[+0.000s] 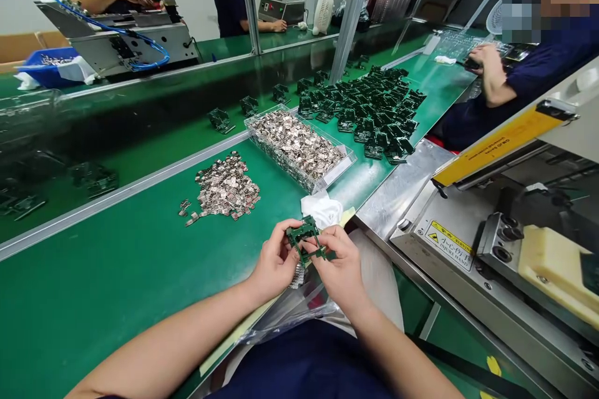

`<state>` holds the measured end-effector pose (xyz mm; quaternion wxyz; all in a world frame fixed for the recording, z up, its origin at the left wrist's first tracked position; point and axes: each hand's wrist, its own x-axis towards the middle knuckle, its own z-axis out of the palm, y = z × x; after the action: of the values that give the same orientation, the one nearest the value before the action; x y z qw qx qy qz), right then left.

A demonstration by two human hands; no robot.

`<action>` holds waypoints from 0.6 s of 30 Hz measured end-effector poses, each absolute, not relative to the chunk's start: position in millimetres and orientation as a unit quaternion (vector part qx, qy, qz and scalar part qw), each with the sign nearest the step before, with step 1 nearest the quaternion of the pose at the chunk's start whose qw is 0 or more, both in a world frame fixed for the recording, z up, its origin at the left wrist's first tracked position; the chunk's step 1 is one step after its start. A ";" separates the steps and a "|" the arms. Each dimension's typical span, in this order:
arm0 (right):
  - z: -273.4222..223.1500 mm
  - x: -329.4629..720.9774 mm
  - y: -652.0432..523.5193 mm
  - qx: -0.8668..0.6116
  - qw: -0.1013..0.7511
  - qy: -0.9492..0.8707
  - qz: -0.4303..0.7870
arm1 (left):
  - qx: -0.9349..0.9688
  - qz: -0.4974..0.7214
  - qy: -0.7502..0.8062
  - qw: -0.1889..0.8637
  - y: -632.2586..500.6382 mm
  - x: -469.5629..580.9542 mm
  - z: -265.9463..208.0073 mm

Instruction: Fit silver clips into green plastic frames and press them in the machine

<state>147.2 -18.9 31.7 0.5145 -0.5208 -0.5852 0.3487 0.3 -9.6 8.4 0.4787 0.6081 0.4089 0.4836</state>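
Observation:
Above my lap, near the table's front edge, I hold a dark green plastic frame (306,238) with an opening in its middle. My left hand (276,260) is closed on its left side, thumb in front. The fingers of my right hand (340,265) pinch at its right side and inner opening; whether they also hold a small part there I cannot tell. A loose pile of small metal clips (229,187) lies on the green table (140,280) to the left. Beyond my hands stands a clear plastic box (322,184) filled with similar metal pieces (299,140).
A large heap of dark green frames (369,106) covers the table farther back. A white cloth (322,207) lies just past my hands. On the right stands a machine (468,237) with a yellow bar. A co-worker's hand (486,59) works at the far right; other people sit behind the divider.

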 end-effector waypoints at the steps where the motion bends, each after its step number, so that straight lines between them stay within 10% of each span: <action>1: 31.2 146.8 -18.9 -0.525 0.515 -0.584 0.344 | 0.611 0.481 0.408 0.478 -10.0 0.0 8.0; 18: 32.9 179.7 -25.7 -0.517 0.512 -0.515 0.453 | 0.619 0.436 0.421 0.499 -12.9 5.9 20.0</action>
<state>179.7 -25.7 32.9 0.5118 -0.5168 -0.5153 0.4531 5.9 -12.9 20.0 0.4994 0.6188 0.4213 0.4362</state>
